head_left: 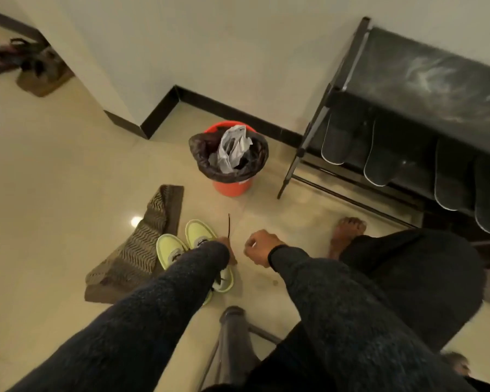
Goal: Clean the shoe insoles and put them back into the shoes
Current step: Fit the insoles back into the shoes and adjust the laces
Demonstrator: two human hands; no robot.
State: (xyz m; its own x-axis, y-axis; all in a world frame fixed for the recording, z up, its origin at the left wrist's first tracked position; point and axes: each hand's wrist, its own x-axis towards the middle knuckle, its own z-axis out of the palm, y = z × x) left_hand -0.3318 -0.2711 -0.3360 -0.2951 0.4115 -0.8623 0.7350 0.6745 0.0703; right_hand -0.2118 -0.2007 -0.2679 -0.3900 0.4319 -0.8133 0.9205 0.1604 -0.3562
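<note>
Two dark sleeves reach down from the bottom edge toward a pale tiled floor [54,171]. Between them, nearest the camera, stands the grey metal leg of a stool [234,335]. The left hand [229,248] is almost wholly hidden behind its own sleeve, down at the right-hand shoe; a thin dark stick or lace [229,226] rises from it, but whether the fingers are closed on that I cannot tell. The right hand [259,248] hovers just beside it, apart from the shoes, curled into a loose fist; something small and pale shows at its fingertips, too small to name.

Both shoes [181,247] are yellow-green and sit side by side on the floor, toes pointing away, partly covered by the left sleeve. No insole can be made out. Touching their left side lies a brown cloth [142,250] with a zigzag pattern, crumpled and stretching away toward the bin.

Right of the hands, a bare foot [345,233] rests on the tiles beside a dark-clad knee.

Farther off stands an orange bin [232,186] lined with a black bag, with crumpled white plastic inside. To its right is a black rack [408,80] holding dark slippers [379,159] on a lower shelf. Beyond, a cream wall with black skirting; more footwear lies blurred at far left.
</note>
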